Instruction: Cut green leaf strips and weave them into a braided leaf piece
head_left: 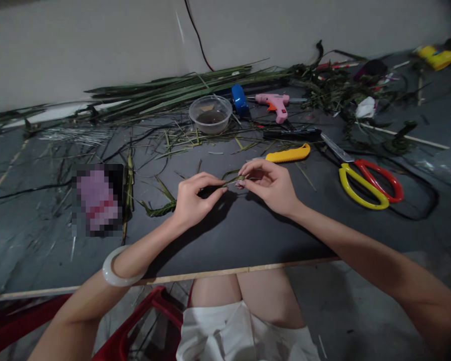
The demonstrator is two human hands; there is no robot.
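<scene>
Over the grey table (225,240), my left hand (196,198) pinches a thin green leaf strip (231,179) between thumb and fingertips. My right hand (269,186) is closed on the other end of the same strip, where a small knot or fold shows at the fingertips. The two hands are a short gap apart. A braided green leaf piece (161,209) trails out to the left from behind my left hand. Just beyond my right hand lies a yellow-handled cutter (288,153).
Red-and-yellow-handled scissors (378,183) lie to the right. Farther back are a clear bowl (211,115), blue tape (239,99), a pink glue gun (274,104) and long green leaves (165,93). A blurred purple item (98,199) lies left. The table's front edge (225,274) is near my lap.
</scene>
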